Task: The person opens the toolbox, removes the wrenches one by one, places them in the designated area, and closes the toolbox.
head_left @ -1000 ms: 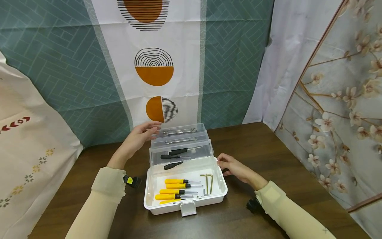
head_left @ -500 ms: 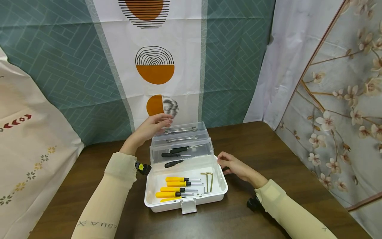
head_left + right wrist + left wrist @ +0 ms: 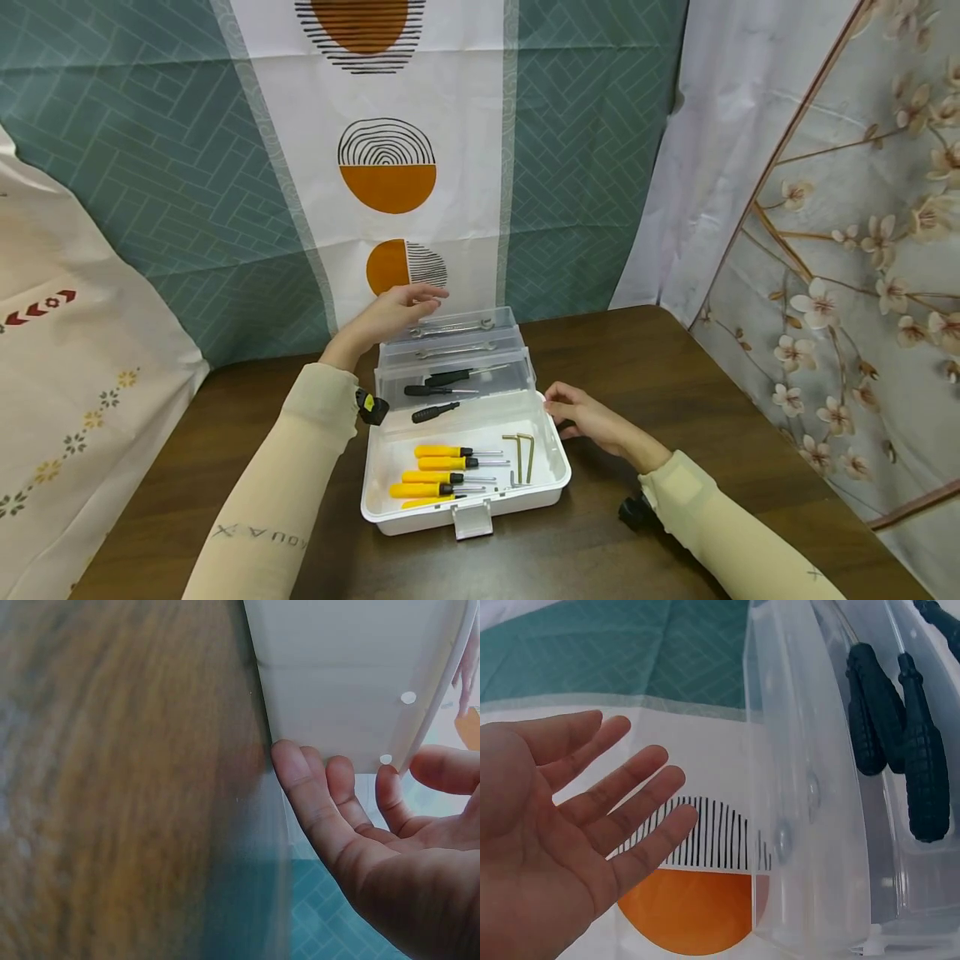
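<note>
A white toolbox (image 3: pixel 517 501) stands unfolded on the table, its clear tiered trays (image 3: pixel 513 372) raised at the back. My left hand (image 3: pixel 390 316) hovers at the top left of the upper tray; the left wrist view shows its fingers (image 3: pixel 651 847) spread and holding nothing, beside the clear plastic. At the box's back right corner, my right hand (image 3: pixel 588 421) grips the wall, with bent fingers (image 3: pixel 341 784) against the outside and the thumb (image 3: pixel 442 766) at the rim. Several yellow-handled screwdrivers (image 3: pixel 442 463) and brass hex keys (image 3: pixel 531 462) lie in the base.
Wrenches (image 3: pixel 453 328) lie in the upper trays, and black-handled screwdrivers (image 3: pixel 429 390) in the lower one. A black handle (image 3: pixel 435 412) rests at the back of the base. The brown table (image 3: pixel 600 358) runs back to a hanging patterned cloth (image 3: pixel 585 167). A white latch (image 3: pixel 472 520) hangs in front.
My left hand has moved right and slightly up over the upper tray, its forearm following. My right hand stays at the box's corner. The tools lie as before.
</note>
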Action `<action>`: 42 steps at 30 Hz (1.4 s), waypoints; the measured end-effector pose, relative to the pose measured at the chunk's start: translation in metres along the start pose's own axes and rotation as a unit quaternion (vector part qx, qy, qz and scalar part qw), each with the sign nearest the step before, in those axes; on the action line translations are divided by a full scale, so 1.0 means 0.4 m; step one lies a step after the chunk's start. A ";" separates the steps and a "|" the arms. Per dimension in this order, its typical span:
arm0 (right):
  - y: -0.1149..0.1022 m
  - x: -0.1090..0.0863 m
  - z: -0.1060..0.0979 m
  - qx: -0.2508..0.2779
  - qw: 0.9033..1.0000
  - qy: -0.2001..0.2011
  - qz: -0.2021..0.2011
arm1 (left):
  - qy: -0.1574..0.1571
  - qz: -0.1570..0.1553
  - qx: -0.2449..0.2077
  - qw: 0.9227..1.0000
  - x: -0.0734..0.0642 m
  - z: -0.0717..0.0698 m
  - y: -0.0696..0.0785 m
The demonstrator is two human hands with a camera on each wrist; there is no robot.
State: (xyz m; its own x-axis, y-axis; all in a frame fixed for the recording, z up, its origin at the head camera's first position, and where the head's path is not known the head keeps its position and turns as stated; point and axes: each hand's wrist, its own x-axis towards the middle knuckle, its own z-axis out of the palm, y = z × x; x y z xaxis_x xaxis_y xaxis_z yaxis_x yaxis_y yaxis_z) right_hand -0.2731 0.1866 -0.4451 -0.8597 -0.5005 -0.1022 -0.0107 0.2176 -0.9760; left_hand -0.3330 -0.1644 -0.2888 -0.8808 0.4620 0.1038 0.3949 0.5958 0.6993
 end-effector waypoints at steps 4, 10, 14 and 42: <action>0.002 0.000 -0.001 -0.001 1.000 0.002 0.001 | -0.005 -0.007 0.037 0.999 0.016 0.007 -0.007; 0.004 0.001 0.003 0.002 1.000 -0.001 -0.003 | -0.038 -0.007 0.105 0.994 0.042 0.022 0.005; 0.006 0.001 0.004 0.003 1.000 0.001 -0.002 | -0.066 0.002 0.121 0.990 0.055 0.032 0.012; 0.001 0.000 0.004 0.001 1.000 -0.001 -0.007 | -0.211 -0.079 0.202 0.953 0.124 0.021 0.066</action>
State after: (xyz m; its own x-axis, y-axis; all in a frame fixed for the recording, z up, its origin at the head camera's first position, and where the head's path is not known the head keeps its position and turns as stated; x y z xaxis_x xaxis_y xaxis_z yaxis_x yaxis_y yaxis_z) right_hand -0.2722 0.1852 -0.4457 -0.8581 -0.5057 -0.0888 -0.0214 0.2080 -0.9779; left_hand -0.3641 -0.1202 -0.2713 -0.7885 0.5168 -0.3334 0.4088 0.8454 0.3436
